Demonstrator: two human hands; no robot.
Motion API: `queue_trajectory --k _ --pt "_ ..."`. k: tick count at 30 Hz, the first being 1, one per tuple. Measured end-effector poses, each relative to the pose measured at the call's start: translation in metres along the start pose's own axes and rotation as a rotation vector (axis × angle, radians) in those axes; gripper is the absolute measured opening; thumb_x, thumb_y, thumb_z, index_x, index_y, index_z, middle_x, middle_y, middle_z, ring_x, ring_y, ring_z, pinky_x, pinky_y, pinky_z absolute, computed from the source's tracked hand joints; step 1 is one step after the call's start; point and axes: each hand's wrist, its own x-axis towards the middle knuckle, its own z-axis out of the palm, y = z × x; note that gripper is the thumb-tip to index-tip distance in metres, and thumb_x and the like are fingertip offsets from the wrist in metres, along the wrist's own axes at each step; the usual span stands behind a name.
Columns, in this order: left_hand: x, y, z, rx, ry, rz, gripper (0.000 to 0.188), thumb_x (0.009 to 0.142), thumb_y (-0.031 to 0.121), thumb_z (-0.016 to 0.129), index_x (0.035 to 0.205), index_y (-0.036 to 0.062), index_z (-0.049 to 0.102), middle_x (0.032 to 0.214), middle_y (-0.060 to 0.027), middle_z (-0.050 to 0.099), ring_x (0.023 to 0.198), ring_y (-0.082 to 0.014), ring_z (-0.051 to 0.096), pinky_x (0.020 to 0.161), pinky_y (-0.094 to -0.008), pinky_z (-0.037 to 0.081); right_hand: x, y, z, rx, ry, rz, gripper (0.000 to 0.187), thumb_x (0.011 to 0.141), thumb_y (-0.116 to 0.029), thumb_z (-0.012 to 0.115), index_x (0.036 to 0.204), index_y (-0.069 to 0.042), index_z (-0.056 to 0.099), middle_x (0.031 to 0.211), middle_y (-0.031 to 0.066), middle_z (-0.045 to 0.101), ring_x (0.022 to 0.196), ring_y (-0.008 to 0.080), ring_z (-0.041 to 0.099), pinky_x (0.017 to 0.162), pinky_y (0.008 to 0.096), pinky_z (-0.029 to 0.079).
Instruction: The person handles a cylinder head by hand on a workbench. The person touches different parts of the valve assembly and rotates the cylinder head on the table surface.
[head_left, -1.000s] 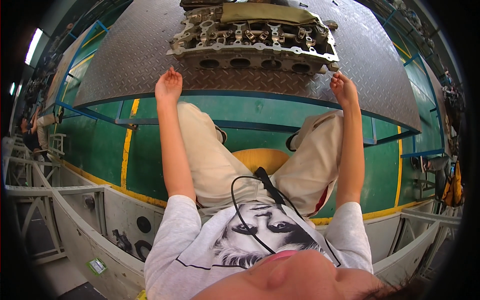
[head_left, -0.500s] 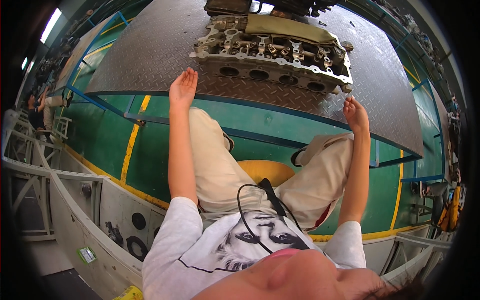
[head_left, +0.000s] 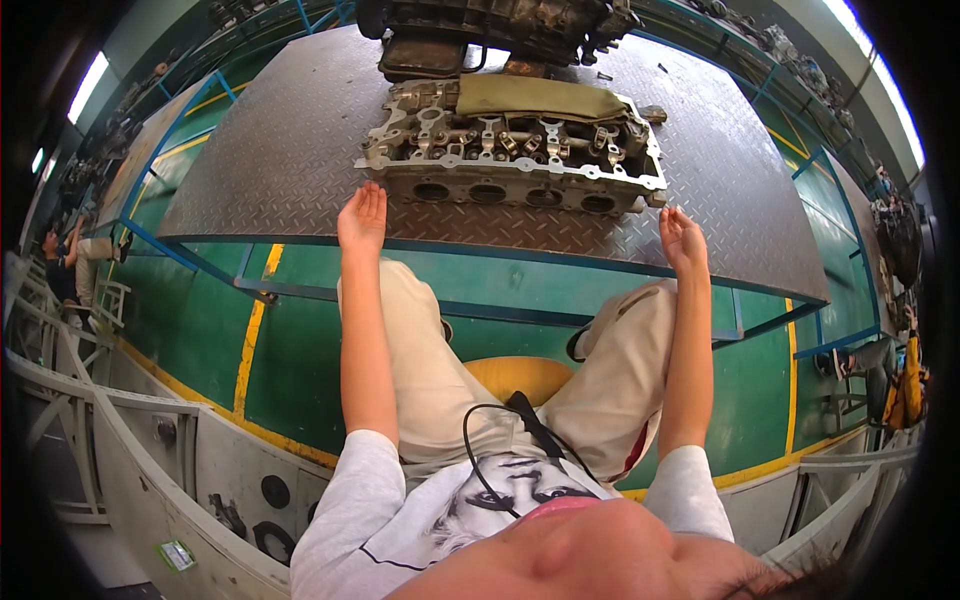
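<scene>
A metal engine cylinder head (head_left: pixel 520 165) lies on the checker-plate table, with round ports along its near side and valve gear showing on top. Across its far edge rests a folded olive-green cloth (head_left: pixel 540 97). My left hand (head_left: pixel 363 217) is at the table's near edge, close to the cylinder head's left end; its fingers are stretched out and it holds nothing. Near the right end, my right hand (head_left: pixel 684 243) is palm up with fingers loosely extended and nothing in them. Neither hand appears to grip the part.
Behind the cylinder head stands a larger dark engine assembly (head_left: pixel 500 35). The steel table (head_left: pixel 270 140) has a blue frame. A yellow stool seat (head_left: pixel 520 377) shows between my legs. Other people sit at the far left (head_left: pixel 65 260) and far right (head_left: pixel 870 375). A grey partition (head_left: pixel 150 470) runs behind me.
The view has tilted up, so the table and cylinder head sit lower and further left in the picture, and more of the dark engine assembly shows. Both hands stay open.
</scene>
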Motion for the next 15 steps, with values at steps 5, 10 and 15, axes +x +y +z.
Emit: queue_trajectory --k 5,10,15 --pt "0.003 0.001 0.000 0.013 -0.050 0.021 0.016 0.090 0.005 0.049 0.101 -0.0048 0.056 0.101 -0.0127 0.060 0.097 -0.0235 0.059 0.090 -0.0352 0.049 -0.002 0.001 0.015 0.008 0.022 -0.037 0.011 0.091 -0.002 0.048 0.097 0.008 0.048 0.091 0.0136 0.053 0.088 0.0233 0.057 0.082 0.0291 0.054" --pt "0.008 -0.001 -0.001 -0.001 -0.032 0.031 0.015 0.090 0.005 0.050 0.099 -0.0045 0.057 0.102 -0.0127 0.061 0.097 -0.0232 0.059 0.089 -0.0351 0.049 0.004 0.006 0.014 0.061 0.025 -0.032 0.012 0.092 -0.002 0.046 0.095 0.009 0.050 0.092 0.0145 0.053 0.086 0.0230 0.057 0.082 0.0295 0.054" --pt "0.015 -0.004 -0.001 0.084 0.011 0.043 0.015 0.089 0.005 0.049 0.099 -0.0054 0.056 0.099 -0.0125 0.062 0.095 -0.0245 0.060 0.088 -0.0352 0.051 0.015 0.010 0.010 0.071 0.021 0.048 0.013 0.093 -0.002 0.043 0.095 0.009 0.050 0.093 0.0144 0.052 0.084 0.0229 0.057 0.083 0.0301 0.054"
